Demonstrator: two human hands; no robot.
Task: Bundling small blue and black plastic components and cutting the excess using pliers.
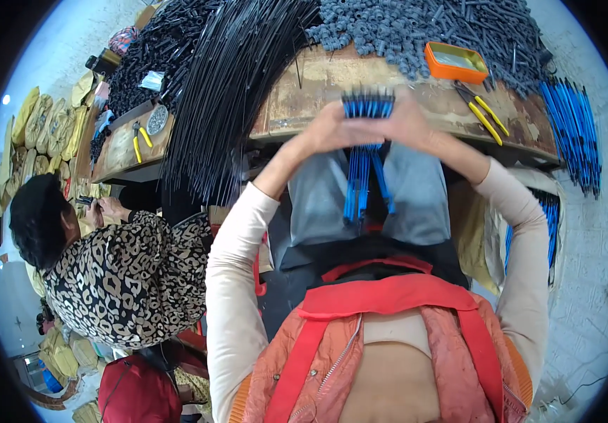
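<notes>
Workbench: worn wooden bench (pixel 332 77) across the upper picture, loaded with parts, with another person (pixel 117 271) seated at 9 o'clock.
Rod bundle: blue rods (pixel 366 151) with black tips are held upright over the lap, just below the bench edge, at 12 o'clock from the torso; the top ends are level, the lower ends fan out slightly.
Left hand: the left hand (pixel 332 130) is wrapped on the bundle from 9 o'clock, fingers curled close on the rods.
Right hand: the right hand (pixel 411 123) is pressed on from 3 o'clock, fingers likewise closed around the rods; the fingertips of both hands meet at the bundle. Motion blur hides the exact finger spacing.
Step in hand: judged to be squaring up the bundle ends.
Method: an even squeeze from both sides is advised, with the tips kept flush and the loose lower ends gathered in before the grip is eased, so that no rod is allowed to slip out.
Black rods: a long sheaf (pixel 226 84) is draped over the bench at 11 o'clock.
Grey caps: a heap (pixel 381 28) lies at 12 o'clock.
Orange tray: the tray (pixel 455 62) sits at 1 o'clock, beside yellow-handled cutters (pixel 482 111).
Finished rods: more blue rods (pixel 572 130) lie at 2 o'clock.
</notes>
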